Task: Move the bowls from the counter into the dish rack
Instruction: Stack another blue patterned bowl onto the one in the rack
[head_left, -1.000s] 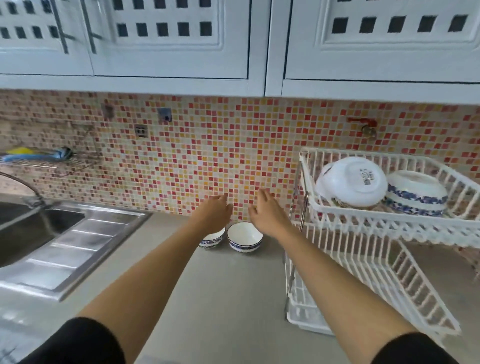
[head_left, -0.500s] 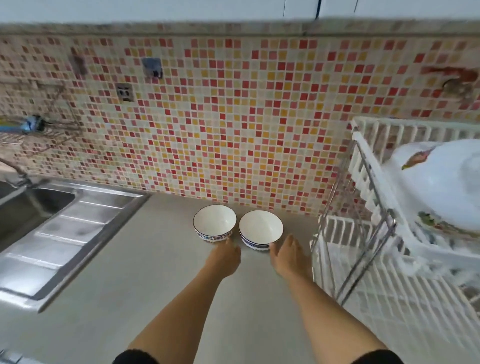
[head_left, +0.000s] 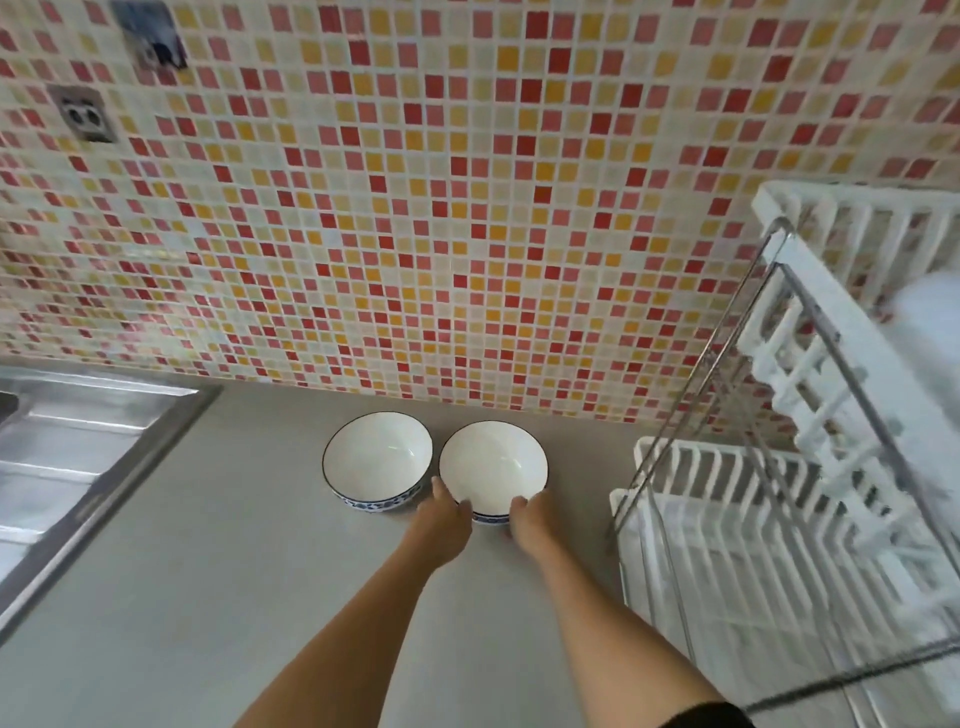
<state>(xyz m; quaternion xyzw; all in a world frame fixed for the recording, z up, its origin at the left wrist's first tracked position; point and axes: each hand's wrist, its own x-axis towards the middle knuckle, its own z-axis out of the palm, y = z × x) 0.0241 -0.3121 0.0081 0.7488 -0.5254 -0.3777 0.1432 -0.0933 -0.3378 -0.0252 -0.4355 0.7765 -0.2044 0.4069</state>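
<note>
Two white bowls with blue-patterned rims stand upright side by side on the grey counter by the tiled wall: the left bowl (head_left: 377, 460) and the right bowl (head_left: 493, 465). My left hand (head_left: 444, 525) touches the right bowl's near-left rim, thumb on the edge. My right hand (head_left: 530, 519) holds the same bowl's near-right rim. The bowl still rests on the counter. The white two-tier dish rack (head_left: 779, 509) stands to the right, with a blurred white dish (head_left: 930, 332) in its upper tier.
A steel sink drainboard (head_left: 78, 457) lies at the left. The grey counter (head_left: 208, 597) runs between sink and rack. The rack's metal frame (head_left: 691, 395) leans out near the right bowl. A wall socket (head_left: 83, 111) sits on the mosaic tiles.
The view has tilted down and come closer. Both hands moved forward from just short of the bowls onto the right bowl's near rim.
</note>
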